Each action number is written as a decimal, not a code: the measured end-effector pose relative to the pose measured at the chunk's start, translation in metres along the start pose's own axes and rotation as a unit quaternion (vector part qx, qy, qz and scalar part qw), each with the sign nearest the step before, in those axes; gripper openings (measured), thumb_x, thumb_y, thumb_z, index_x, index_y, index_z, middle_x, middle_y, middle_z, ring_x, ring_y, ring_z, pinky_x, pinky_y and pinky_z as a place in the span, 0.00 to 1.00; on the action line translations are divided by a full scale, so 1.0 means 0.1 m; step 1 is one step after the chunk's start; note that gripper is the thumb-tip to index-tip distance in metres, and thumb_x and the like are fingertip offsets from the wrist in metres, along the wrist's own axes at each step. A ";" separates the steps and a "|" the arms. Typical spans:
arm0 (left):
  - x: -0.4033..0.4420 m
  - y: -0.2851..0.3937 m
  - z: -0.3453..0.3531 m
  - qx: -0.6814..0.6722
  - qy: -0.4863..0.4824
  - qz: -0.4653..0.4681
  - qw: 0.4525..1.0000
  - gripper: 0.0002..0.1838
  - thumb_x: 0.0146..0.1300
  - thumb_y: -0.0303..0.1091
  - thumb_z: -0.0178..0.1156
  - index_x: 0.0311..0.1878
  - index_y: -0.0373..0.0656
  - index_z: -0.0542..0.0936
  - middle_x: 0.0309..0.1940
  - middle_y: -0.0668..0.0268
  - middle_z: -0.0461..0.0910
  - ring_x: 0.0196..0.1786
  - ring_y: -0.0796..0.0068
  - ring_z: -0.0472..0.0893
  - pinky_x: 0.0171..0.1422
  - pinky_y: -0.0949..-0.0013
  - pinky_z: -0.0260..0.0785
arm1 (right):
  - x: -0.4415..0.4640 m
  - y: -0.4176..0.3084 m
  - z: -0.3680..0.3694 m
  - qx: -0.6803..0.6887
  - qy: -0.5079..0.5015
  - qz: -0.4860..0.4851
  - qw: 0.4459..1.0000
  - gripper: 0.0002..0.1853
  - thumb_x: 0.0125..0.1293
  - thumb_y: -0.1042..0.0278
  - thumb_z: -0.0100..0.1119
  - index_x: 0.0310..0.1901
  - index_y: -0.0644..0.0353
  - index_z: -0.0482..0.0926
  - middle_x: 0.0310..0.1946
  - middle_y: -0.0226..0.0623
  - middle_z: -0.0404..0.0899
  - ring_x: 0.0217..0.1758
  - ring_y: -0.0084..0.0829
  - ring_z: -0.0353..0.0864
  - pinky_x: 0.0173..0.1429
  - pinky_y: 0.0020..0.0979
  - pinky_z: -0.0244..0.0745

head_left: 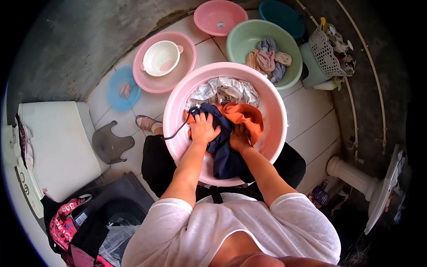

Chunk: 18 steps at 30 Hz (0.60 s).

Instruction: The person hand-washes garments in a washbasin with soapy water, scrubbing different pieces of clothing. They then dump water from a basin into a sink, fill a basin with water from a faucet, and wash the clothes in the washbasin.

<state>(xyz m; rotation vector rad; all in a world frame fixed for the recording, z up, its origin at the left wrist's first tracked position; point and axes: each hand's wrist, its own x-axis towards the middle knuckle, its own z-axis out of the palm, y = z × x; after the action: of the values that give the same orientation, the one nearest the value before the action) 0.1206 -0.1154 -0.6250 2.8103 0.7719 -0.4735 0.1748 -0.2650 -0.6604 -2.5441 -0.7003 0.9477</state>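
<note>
A large pink basin [278, 107] stands between my knees with wet clothes in it. Inside, my left hand [203, 129] presses on a navy garment [224, 155], fingers bent over the cloth and thumb apart. A dark drawstring [180, 128] trails from this garment over the basin's left rim. My right hand [240, 139] is on the right, its fingers dug into the folds where an orange garment [250, 120] meets the navy one; the fingertips are partly hidden. A grey-white patterned cloth [222, 91] lies at the basin's far side, beyond both hands.
Behind stand a green basin [240, 38] with several cloths, a pink basin [189, 53] holding a white bowl [162, 58], another pink basin [218, 15] and a blue one [116, 100]. A grey stool [111, 141] and white washing machine [58, 142] are left; a pedestal sink [356, 178] is right.
</note>
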 end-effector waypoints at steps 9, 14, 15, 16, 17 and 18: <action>-0.09 0.05 -0.17 -0.022 -0.049 -0.029 0.998 0.34 0.50 0.55 0.57 0.58 0.47 0.66 0.58 0.57 0.61 0.60 0.54 0.60 0.55 0.45 0.62 | -0.12 -0.18 -0.23 -0.242 0.006 -0.096 0.966 0.24 0.55 0.69 0.48 0.55 0.64 0.67 0.65 0.52 0.50 0.67 0.53 0.48 0.67 0.49 0.45; 0.08 -0.19 -0.87 -0.169 0.131 0.071 0.974 0.19 0.51 0.38 0.60 0.45 0.40 0.74 0.39 0.54 0.74 0.48 0.53 0.71 0.51 0.57 0.64 | -0.14 -0.33 -1.34 0.045 0.037 -0.351 0.934 0.18 0.48 0.75 0.56 0.45 0.58 0.76 0.48 0.41 0.74 0.53 0.44 0.70 0.54 0.38 0.68; 0.22 -0.24 -0.86 -0.166 0.145 0.083 0.972 0.26 0.49 0.40 0.62 0.50 0.37 0.70 0.45 0.53 0.72 0.51 0.52 0.70 0.54 0.57 0.63 | -0.03 -0.40 -1.46 0.026 0.097 -0.345 0.933 0.24 0.45 0.75 0.61 0.49 0.57 0.72 0.51 0.42 0.71 0.55 0.45 0.68 0.55 0.39 0.66; 0.33 -0.25 -0.79 -0.178 0.122 0.058 0.975 0.32 0.48 0.42 0.63 0.55 0.36 0.66 0.49 0.51 0.69 0.54 0.52 0.68 0.58 0.57 0.61 | 0.05 -0.49 -1.58 -0.009 0.137 -0.317 0.939 0.31 0.44 0.72 0.65 0.54 0.56 0.68 0.57 0.43 0.65 0.61 0.46 0.61 0.60 0.41 0.61; 0.45 -0.26 -0.68 -0.190 0.106 0.032 0.975 0.39 0.47 0.44 0.64 0.60 0.36 0.61 0.54 0.50 0.66 0.58 0.51 0.65 0.61 0.57 0.59 | 0.24 -0.43 -1.55 -0.071 0.135 -0.304 0.940 0.43 0.40 0.67 0.69 0.62 0.55 0.59 0.63 0.46 0.54 0.65 0.50 0.53 0.65 0.43 0.55; 0.52 -0.25 -0.53 -0.187 0.070 0.006 0.980 0.45 0.46 0.46 0.65 0.63 0.37 0.55 0.58 0.49 0.61 0.61 0.51 0.61 0.64 0.56 0.56 | 0.42 -0.32 -1.42 -0.054 0.110 -0.283 0.951 0.48 0.38 0.65 0.71 0.64 0.55 0.55 0.64 0.51 0.51 0.66 0.54 0.50 0.65 0.46 0.53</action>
<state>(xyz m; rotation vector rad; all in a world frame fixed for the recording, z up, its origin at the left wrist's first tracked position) 0.1627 -0.0563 -0.5962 2.5122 0.7760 -0.1113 0.2888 -0.2346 -0.5645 -2.2712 -1.3368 0.4338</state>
